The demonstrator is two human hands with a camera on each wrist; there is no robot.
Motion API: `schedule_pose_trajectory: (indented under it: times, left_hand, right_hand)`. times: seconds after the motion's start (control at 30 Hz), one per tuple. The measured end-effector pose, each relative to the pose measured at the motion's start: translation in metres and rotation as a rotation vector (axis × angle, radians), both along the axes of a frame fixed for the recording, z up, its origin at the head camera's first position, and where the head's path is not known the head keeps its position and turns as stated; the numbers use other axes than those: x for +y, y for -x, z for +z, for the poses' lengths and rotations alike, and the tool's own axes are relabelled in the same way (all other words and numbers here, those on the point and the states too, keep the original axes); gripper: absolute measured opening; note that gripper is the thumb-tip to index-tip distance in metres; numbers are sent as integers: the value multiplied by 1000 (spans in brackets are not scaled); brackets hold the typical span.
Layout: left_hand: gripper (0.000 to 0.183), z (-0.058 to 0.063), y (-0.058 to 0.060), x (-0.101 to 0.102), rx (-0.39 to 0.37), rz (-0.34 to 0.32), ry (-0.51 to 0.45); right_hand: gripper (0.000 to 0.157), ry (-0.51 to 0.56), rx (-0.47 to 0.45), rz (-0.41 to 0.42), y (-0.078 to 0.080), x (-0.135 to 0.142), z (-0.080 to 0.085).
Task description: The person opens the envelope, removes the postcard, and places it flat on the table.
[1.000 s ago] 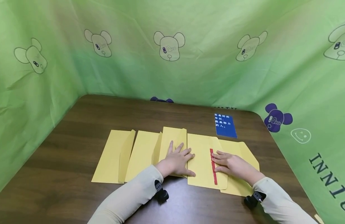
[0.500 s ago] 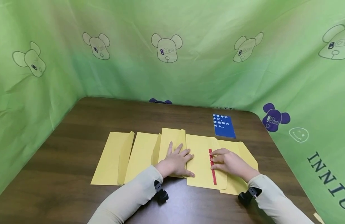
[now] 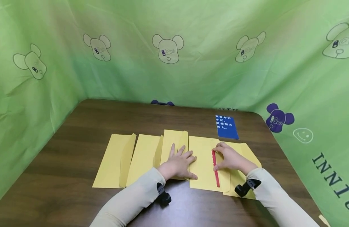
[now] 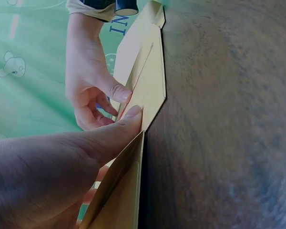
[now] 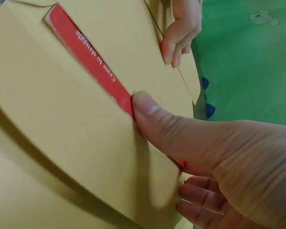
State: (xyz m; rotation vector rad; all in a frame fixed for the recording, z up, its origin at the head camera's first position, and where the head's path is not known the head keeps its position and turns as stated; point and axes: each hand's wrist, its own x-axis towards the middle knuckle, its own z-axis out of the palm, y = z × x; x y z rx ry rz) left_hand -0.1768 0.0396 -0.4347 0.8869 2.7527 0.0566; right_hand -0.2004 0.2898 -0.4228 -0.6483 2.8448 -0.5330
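Note:
In the head view, my left hand (image 3: pixel 178 165) lies with spread fingers across the middle envelope (image 3: pixel 171 138) and the left part of the envelope beside it (image 3: pixel 203 148). A narrow red strip of a card (image 3: pixel 217 180) with white lettering shows at that envelope's mouth; the rest of the card is hidden inside. My right hand (image 3: pixel 234 159) holds the strip between thumb and forefinger, the forefinger at its far end and the thumb near its middle. The right wrist view shows the thumb (image 5: pixel 157 117) on the card's edge and the other fingers curled.
Two more yellow envelopes (image 3: pixel 110 160) (image 3: pixel 144 154) lie to the left, and another (image 3: pixel 248 154) is partly under the flap on the right. A blue card (image 3: pixel 227 130) with white writing lies further back on the brown table (image 3: pixel 64 151). Green cloth (image 3: pixel 134 75) surrounds the table.
My right hand has shifted from resting its fingers along the strip to spanning it, the forefinger now at the far end. The left hand stays in place.

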Motion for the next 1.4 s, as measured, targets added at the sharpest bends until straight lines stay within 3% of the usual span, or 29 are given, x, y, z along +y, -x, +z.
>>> schedule_pose_trajectory:
  times: [0.27, 0.53, 0.7, 1.23, 1.4]
  left_hand:
    - [80, 2, 5, 5, 13, -5, -7]
    - [80, 1, 2, 7, -1, -8, -13]
    - [80, 1, 1, 7, 3, -15, -14]
    - [80, -2, -3, 7, 4, -29, -11]
    - [80, -3, 0, 1, 8, -12, -9]
  right_hand:
    - [76, 72, -31, -87, 1, -2, 7]
    - [78, 246, -178, -215, -5, -4, 3]
    - [80, 309, -213, -280, -12, -9, 4]
    - [68, 500, -258, -289, -23, -2, -6]
    - [69, 610, -372, -308, -20, -9, -5]
